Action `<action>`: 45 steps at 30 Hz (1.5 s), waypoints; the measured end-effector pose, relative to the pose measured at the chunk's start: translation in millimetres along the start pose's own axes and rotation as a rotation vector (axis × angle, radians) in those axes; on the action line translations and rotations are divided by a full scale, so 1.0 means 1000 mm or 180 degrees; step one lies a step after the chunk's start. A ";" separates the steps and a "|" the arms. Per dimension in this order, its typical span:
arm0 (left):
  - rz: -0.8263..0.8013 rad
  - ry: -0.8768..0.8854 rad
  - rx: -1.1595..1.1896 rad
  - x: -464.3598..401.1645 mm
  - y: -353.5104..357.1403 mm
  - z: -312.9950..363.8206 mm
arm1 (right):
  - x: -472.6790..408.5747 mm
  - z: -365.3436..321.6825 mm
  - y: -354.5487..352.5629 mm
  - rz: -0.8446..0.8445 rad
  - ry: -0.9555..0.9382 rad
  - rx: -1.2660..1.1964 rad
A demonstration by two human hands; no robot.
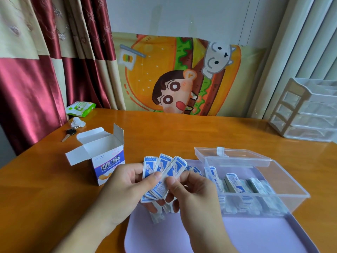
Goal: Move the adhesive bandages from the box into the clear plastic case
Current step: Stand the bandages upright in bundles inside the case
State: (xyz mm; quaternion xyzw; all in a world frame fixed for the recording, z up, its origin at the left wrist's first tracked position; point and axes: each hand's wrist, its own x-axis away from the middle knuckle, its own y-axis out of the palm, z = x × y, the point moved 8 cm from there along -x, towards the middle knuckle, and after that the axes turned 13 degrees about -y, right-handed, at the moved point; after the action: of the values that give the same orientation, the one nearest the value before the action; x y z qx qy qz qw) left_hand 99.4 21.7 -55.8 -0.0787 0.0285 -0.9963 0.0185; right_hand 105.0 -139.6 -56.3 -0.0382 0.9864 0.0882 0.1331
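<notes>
Both grips pinching fanned bandages (pixel 160 172), left hand (pixel 125 187), right hand (pixel 191 190), open box (pixel 102 157) left of them, clear case (pixel 255 181) right, lid raised, lilac tray (pixel 237 234) under them on worktop (pixel 164 130).

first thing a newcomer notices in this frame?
Both hands, left hand and right hand, hold a fan of bandages at centre, over a lilac tray. Right of them the clear case stands open with bandages inside; left, the opened box. A burger cartoon cloth fills the back wall.
</notes>
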 end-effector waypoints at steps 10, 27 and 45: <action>0.0190 0.0005 0.0017 0.002 -0.004 0.005 | -0.002 0.008 -0.002 0.0039 0.0026 0.0123; 0.0199 -0.0079 0.0095 0.002 -0.006 0.006 | -0.002 0.005 0.000 -0.0028 -0.0228 0.0250; 0.0135 -0.0435 -0.0512 -0.007 0.001 -0.019 | 0.006 -0.006 0.016 -0.0454 -0.1067 0.2432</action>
State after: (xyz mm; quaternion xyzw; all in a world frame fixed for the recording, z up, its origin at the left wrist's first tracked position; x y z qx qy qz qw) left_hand 103.4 22.1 -75.3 -0.1471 0.1088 -0.9825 0.0350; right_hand 95.6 -125.2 -49.5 -0.0394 0.9078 -0.2882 0.3020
